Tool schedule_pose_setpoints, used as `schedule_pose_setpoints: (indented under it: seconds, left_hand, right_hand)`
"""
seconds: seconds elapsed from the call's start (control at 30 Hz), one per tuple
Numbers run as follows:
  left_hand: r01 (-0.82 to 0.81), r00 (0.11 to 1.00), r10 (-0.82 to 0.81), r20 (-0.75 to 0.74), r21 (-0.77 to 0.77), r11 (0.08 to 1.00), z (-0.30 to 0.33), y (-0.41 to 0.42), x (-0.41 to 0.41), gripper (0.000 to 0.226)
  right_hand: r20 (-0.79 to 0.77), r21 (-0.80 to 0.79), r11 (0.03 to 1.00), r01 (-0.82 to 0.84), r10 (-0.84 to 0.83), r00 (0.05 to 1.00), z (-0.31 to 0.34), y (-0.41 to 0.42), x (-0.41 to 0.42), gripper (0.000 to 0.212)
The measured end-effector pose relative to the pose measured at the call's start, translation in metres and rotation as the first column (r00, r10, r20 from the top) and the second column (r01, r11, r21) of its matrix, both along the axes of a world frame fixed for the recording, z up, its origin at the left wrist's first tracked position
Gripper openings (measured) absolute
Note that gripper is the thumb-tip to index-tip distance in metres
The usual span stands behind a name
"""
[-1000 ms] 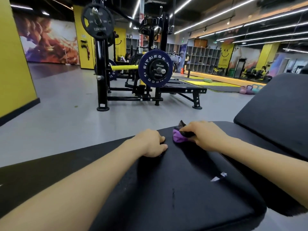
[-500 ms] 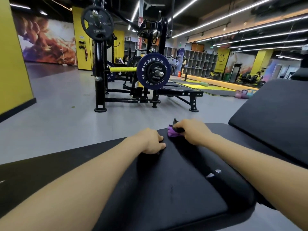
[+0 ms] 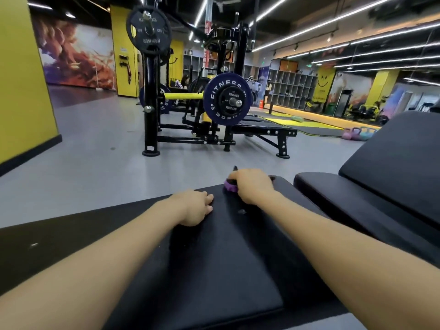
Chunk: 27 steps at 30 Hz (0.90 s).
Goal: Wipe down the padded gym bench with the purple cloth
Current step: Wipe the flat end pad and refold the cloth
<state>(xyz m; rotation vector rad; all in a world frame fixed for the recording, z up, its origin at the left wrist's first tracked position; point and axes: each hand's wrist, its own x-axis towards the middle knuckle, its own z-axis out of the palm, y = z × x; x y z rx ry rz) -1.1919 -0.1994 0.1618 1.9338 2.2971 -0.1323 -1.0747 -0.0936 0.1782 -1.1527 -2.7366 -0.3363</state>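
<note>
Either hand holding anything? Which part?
Right hand grips the bunched purple cloth, most of it hidden under the palm. Left hand rests empty on the black padded bench.

Grey gym floor [image 3: 95,148], yellow pillar [image 3: 21,79], mural wall [image 3: 76,63], ceiling strip lights [image 3: 333,20], cubby shelves [image 3: 290,91].

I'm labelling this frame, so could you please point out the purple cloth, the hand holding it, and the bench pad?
purple cloth [image 3: 230,186]: head view, bunched part showing beside the fingers.
right hand [image 3: 253,185]: head view, back of hand.
bench pad [image 3: 221,263]: head view, bare black top.
</note>
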Motion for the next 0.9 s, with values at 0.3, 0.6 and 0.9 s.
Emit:
schedule_pose_setpoints:
  seconds: [0.3,0.6,0.9]
  left_hand:
    - [-0.01,1.0,0.01,0.027,-0.006,1.0,0.001,-0.005,-0.002,0.051]
    - [-0.005,1.0,0.005,0.026,-0.004,1.0,-0.002,-0.004,-0.004,0.051]
    - [-0.017,0.999,0.017,0.051,-0.007,1.0,0.0,-0.007,-0.005,0.051]
  right_hand:
    - [0.024,-0.065,0.992,0.106,-0.105,0.994,0.018,0.035,0.049,0.031]
    - [-0.012,-0.024,0.991,-0.135,0.135,0.991,-0.009,-0.008,-0.02,0.023]
    - [0.014,0.02,0.981,0.195,-0.195,0.981,0.016,0.032,0.047,0.021]
